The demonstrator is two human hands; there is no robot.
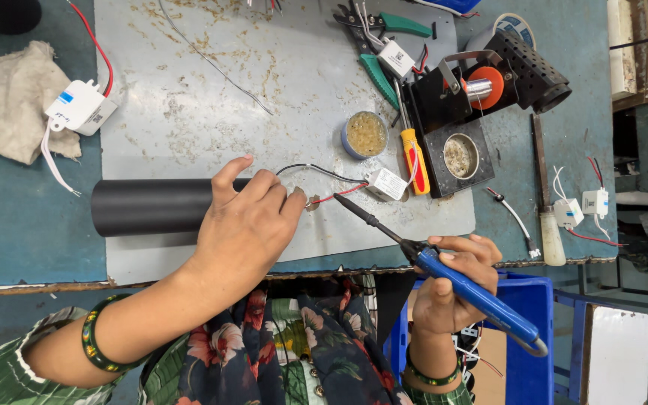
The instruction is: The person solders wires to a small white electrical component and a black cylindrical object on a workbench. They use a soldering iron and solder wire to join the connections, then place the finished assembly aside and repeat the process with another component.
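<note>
1. The step in hand looks like soldering a wire joint: the tip of the blue-handled soldering iron (444,271) points at the spot where the red wire (337,197) and black wire (322,172) meet the fingertips of the left hand (245,225).
2. The left hand lies over the end of the black cylindrical lamp housing (151,207), which rests on its side on the grey metal sheet (189,112) covering the surface (9,225). Its fingers are curled shut, thumb and forefinger pinching the wire ends just beside the housing's open end.
3. The right hand (451,281) is closed around the soldering iron's handle, holding it like a pen, near the surface's front edge.
4. The wires run to a small white driver box (385,183), lying beside a yellow-and-red screwdriver (415,160).
5. The next move, as I judge it, calls for a steady left pinch and a short, exact advance of the iron tip onto the joint, keeping the hot tip off the fingers.
6. A round tin of flux (365,134) and the black iron stand (459,127) sit near, beyond the joint.
</note>
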